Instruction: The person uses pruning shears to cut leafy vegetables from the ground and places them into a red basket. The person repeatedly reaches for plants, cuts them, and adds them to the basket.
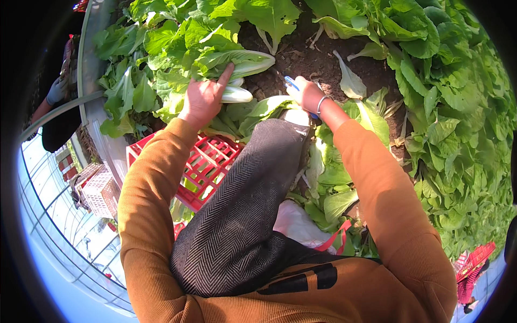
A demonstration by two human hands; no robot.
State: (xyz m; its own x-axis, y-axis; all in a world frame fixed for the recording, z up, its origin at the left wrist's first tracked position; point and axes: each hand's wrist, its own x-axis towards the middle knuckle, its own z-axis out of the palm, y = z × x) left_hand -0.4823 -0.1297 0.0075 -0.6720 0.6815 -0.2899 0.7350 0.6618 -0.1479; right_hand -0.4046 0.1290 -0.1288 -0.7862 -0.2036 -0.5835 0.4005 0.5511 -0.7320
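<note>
My left hand [206,97] rests on a leafy green head [246,63] with a pale stem base, its index finger stretched along the leaves. Another white-based head [236,95] lies just below it. My right hand [305,95], with a bracelet at the wrist, is closed around a blue-handled cutting tool [291,82]. The tool points left, close to the soil by the base of the upper head; its blade is hard to make out. Loose leaves lie under and beside the right hand.
A red plastic crate [208,165] holding greens stands left of my knee. Dense leafy plants [456,101] grow at the right. Bare soil [319,56] shows between plants. A white bag [301,226] lies by my leg. Beyond the frame rail [91,60], a co-worker's gloved hand [57,91] shows.
</note>
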